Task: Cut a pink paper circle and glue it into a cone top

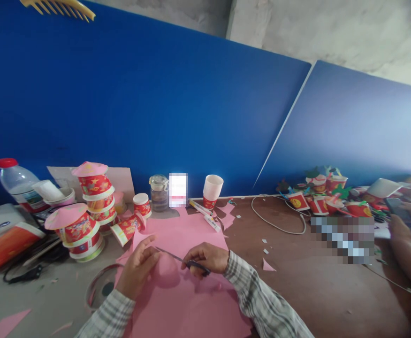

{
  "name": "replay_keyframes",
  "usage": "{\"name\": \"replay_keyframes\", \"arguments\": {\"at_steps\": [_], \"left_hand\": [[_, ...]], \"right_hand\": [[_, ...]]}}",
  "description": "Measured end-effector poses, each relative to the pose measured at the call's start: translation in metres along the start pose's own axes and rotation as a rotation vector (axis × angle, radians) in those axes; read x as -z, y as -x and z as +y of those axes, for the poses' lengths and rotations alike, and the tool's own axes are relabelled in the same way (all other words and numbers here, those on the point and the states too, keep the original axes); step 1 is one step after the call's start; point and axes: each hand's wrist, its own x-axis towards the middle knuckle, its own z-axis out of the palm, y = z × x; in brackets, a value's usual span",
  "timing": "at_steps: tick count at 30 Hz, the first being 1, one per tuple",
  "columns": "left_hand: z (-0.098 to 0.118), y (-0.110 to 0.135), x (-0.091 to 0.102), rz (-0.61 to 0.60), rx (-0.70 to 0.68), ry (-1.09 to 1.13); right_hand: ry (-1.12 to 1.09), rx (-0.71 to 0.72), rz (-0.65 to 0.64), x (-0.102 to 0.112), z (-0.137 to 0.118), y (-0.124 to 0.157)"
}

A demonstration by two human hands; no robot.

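Observation:
My right hand (205, 259) is closed around the handles of a pair of scissors (177, 257), whose blades point left toward my left hand. My left hand (138, 271) pinches a round pink paper piece (166, 272) at its edge, held just above a large pink paper sheet (184, 300) that lies on the table. The scissor tips meet the round piece near my left fingers. Both forearms wear plaid sleeves.
Stacks of red paper cups with pink paper lids (82, 225) stand at the left, beside a water bottle (19, 185). A glass jar (159, 191), a white cup (212, 188) and a white cable (279, 220) sit behind. Another person's hand with a phone (402, 220) is at the right.

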Motion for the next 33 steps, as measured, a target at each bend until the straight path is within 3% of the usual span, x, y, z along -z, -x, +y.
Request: {"name": "replay_keyframes", "arguments": {"at_steps": [10, 19, 26, 33], "left_hand": [[0.007, 0.001, -0.001, 0.007, 0.007, -0.015], [0.007, 0.002, -0.002, 0.009, 0.025, 0.008], [0.006, 0.004, -0.005, 0.033, 0.047, 0.063], [-0.003, 0.002, -0.003, -0.01, 0.079, 0.074]], "right_hand": [[0.149, 0.042, 0.002, 0.002, 0.008, -0.003], [0.771, 0.036, 0.338, 0.0, 0.01, -0.012], [1.145, -0.143, 0.527, -0.008, 0.013, -0.016], [1.267, -0.248, 0.501, -0.015, 0.008, -0.013]]}}
